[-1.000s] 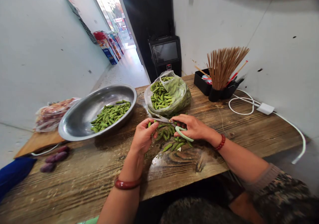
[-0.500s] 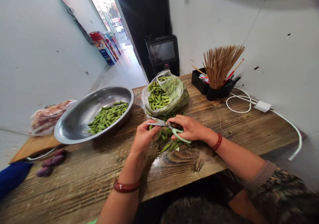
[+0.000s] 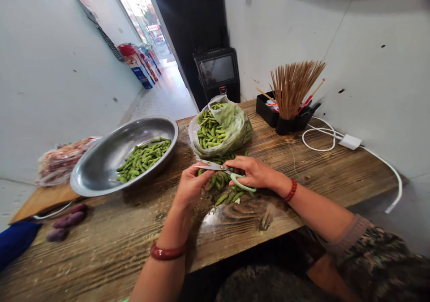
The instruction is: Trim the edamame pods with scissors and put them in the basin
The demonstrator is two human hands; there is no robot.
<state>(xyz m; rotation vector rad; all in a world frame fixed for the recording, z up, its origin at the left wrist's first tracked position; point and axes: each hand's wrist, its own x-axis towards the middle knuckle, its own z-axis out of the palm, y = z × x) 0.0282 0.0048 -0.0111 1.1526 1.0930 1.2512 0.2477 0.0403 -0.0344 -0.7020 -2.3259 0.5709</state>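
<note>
My right hand (image 3: 257,173) is closed around scissors (image 3: 243,183) with pale green handles, their metal blades pointing left and slightly parted. My left hand (image 3: 192,183) pinches at the blade tips; a bit of green between its fingers looks like an edamame pod (image 3: 200,172), mostly hidden. Beneath both hands lie loose edamame pods (image 3: 221,199) on the wooden table (image 3: 248,221). Just beyond them stands an open clear plastic bag (image 3: 240,134) full of pods. To the left, a wide metal basin (image 3: 101,158) holds a heap of pods.
Skewers (image 3: 295,87) stand in a black holder (image 3: 285,126) at the back right, near a white cable (image 3: 386,161). On the left are purple tubers (image 3: 70,220), a wrapped bag of reddish food (image 3: 63,161) on a board (image 3: 33,205), and a blue cloth (image 3: 16,243).
The whole view has shifted slightly, so everything sits a little further left. Both hands and the scissors keep nearly the same pose.
</note>
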